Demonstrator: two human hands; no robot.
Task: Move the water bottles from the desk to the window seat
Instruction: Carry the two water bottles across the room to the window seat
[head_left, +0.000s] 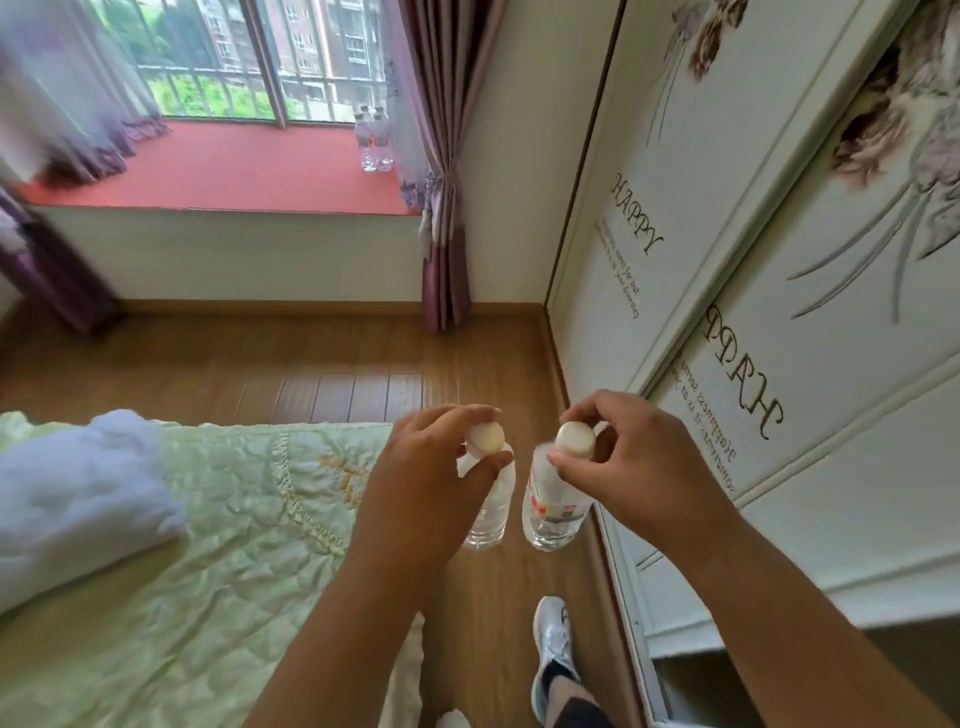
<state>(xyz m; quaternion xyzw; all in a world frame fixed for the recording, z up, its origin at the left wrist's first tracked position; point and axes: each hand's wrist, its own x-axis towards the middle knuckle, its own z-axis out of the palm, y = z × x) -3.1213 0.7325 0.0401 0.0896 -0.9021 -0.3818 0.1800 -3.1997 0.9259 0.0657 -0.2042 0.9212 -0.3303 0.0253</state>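
A: What fills the view?

B: A wood floor (291, 374) runs through the middle. On the right stands a white wardrobe (727, 218) with flowers and the word "HAPPY" on its doors. On the lower left lies a bed (218, 545) under a pale green quilt, with a white pillow (78, 499) on its left part.

A: And the far end?

B: A window (249, 57) with a red seat (228, 166) below it. A purple curtain (441, 171) hangs at the seat's right end, and a sheer one is blurred on the left.

A: Anything on the seat?

B: A small cluster of clear bottles (375, 137) stands upright at its right end, just beside the curtain. I cannot count them.

A: The hands?

B: Both are held over the floor between bed and wardrobe. The left grip (441, 483) is clamped on the neck of a clear bottle (488, 519), thumb and fingers just under its white cap. The right grip (628, 457) pinches the cap end of a second bottle (550, 514), which has a red and white label. The two hang upright, near each other, not touching.

A: Below them?

B: A white shoe (553, 639) on the floor, by the wardrobe's foot.
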